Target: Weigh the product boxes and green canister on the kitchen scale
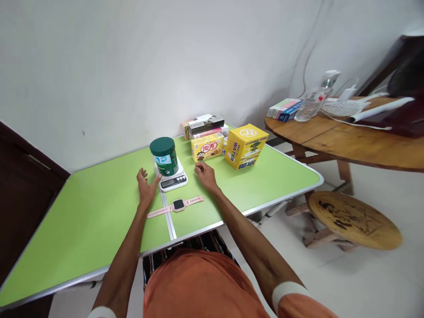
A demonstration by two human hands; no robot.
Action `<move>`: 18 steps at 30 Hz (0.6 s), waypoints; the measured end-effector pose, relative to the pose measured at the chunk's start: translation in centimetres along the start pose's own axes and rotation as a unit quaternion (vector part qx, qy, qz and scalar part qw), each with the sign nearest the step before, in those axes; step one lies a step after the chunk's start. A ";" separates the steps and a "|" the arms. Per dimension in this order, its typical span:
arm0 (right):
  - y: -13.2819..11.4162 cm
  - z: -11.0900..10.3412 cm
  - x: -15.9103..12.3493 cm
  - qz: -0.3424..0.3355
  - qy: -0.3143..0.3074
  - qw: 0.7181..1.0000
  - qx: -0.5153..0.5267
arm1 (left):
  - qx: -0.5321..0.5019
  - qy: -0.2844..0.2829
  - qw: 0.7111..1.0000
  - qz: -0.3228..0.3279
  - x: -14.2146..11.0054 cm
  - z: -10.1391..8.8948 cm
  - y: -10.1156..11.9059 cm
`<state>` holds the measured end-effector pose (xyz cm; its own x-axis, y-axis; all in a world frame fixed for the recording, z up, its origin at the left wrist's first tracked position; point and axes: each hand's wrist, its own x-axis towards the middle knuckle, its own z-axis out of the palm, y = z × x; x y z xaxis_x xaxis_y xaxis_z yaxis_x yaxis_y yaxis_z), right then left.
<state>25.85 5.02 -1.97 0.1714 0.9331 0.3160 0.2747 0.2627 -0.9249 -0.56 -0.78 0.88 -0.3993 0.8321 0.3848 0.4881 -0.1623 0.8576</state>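
Standing: dark green canister (164, 157), upright on the white kitchen scale (174, 182), long axis vertical.
Left hand (147, 189): thumb and fingers apart, holding nothing; canister at its 1 o'clock. Thumb tip right by the scale's edge; contact, can't tell.
Right hand (206, 175): fingers curled together, no object visible in them; canister at its 10 o'clock, with bare counter (265, 185) surface between.
Nearer hand: left, clearly.
Pink-strap smartwatch (179, 204): flat, strap roughly 9-to-3, at the scale's 6 o'clock.
Yellow "WATER" carton (245, 148): right hand's 2 o'clock, clear of both hands.
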 end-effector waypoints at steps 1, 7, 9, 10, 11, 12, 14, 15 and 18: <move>0.0 0.0 -0.1 -0.001 -0.003 1.000 -0.002 | 0.003 0.002 1.000 0.016 -0.1 0.4 0.5; 0.1 -0.3 -0.6 -0.007 -0.020 1.000 -0.019 | 0.015 -0.018 0.999 0.038 0.5 2.7 3.4; 0.1 -0.5 -0.7 -0.005 -0.024 0.999 -0.023 | 0.014 -0.016 0.999 0.032 1.0 3.3 4.2; 0.1 -0.5 -0.7 -0.003 -0.026 0.999 -0.025 | 0.012 -0.015 0.999 0.028 1.4 3.5 4.5; 0.2 -0.6 -0.7 -0.001 -0.028 0.999 -0.025 | 0.010 -0.015 1.000 0.024 1.7 3.7 4.7; 0.2 -0.6 -0.8 0.002 -0.030 0.999 -0.024 | 0.010 -0.019 1.000 0.020 1.9 3.9 5.0; 0.3 -0.7 -0.8 0.007 -0.030 0.999 -0.021 | 0.009 -0.026 1.000 0.013 2.3 4.2 5.3; 0.3 -0.7 -0.8 0.009 -0.029 0.999 -0.018 | 0.008 -0.029 1.000 0.009 2.4 4.4 5.4; 0.3 -0.8 -0.8 0.013 -0.027 0.999 -0.012 | -0.010 -0.034 0.999 0.006 2.5 4.8 5.7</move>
<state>26.51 4.13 -2.38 0.1279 0.9518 0.2789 0.2928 0.2324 -0.9275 4.91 2.89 5.06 -0.3400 0.8635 0.3726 0.4775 -0.1829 0.8594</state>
